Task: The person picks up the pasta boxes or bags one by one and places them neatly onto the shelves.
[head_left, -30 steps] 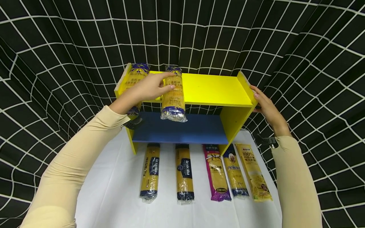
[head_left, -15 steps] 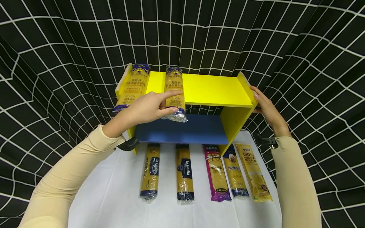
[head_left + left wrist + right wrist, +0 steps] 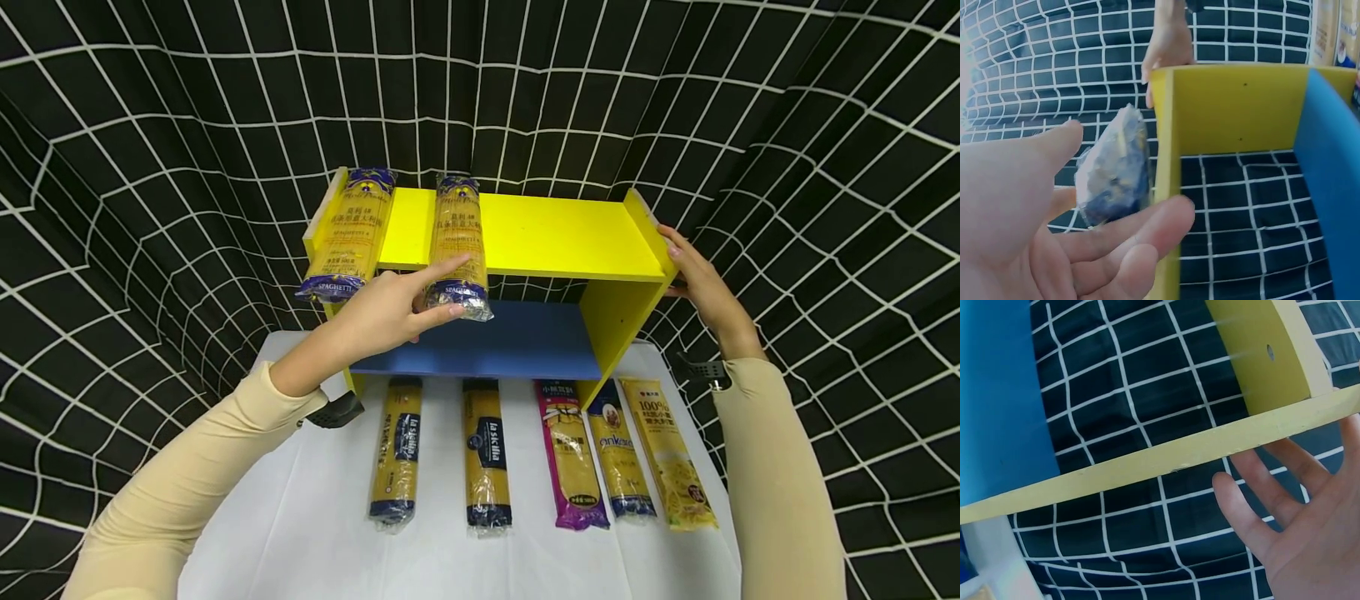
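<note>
A two-level shelf with a yellow top board (image 3: 555,237) and a blue lower board (image 3: 480,337) stands before me. Two clear packs of spaghetti lie on the top board, one spaghetti pack (image 3: 352,229) at its left end and another spaghetti pack (image 3: 457,221) left of the middle. By the near end of that second pack is my left hand (image 3: 382,308), index finger over it and thumb lower. The left wrist view shows the crinkled pack end (image 3: 1116,172) between loosely spread fingers and thumb. My right hand (image 3: 701,279) rests its extended fingers against the shelf's right side panel (image 3: 1179,453).
On the white table (image 3: 322,500) lie two La Sicilia pasta packs (image 3: 395,450) (image 3: 486,454), a pink-edged noodle pack (image 3: 572,458), a blue-ended pasta pack (image 3: 618,454) and a yellow pasta pack (image 3: 667,454). Black cloth (image 3: 525,100) with white grid lines surrounds the back and sides.
My left hand has slid down from the middle of the second spaghetti pack to its near end, uncovering the left pack. The packs and my right hand look still.
</note>
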`<state>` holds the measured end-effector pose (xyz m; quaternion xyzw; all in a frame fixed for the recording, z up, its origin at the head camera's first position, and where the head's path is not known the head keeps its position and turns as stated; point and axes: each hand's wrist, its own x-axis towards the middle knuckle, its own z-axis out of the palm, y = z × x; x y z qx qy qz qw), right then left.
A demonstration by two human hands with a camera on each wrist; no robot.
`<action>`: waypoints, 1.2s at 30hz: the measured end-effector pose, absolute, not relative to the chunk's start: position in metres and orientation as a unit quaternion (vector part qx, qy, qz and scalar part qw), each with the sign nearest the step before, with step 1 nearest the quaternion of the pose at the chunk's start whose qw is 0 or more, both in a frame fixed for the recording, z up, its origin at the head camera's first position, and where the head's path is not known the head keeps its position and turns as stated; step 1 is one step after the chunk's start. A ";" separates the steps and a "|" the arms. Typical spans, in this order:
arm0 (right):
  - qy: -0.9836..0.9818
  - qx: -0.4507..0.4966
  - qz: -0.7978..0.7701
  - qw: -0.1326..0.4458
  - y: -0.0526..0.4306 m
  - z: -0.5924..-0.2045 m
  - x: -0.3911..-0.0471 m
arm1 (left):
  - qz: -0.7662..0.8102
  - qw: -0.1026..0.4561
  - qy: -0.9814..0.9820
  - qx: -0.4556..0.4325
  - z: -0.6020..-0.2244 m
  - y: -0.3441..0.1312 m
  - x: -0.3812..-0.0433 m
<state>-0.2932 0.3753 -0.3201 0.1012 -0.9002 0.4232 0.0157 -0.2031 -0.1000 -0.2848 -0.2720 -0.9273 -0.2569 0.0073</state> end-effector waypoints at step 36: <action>-0.896 0.090 0.434 0.016 0.362 -0.310 -0.281 | -0.422 0.114 -0.868 -0.234 -0.336 -0.081 -0.207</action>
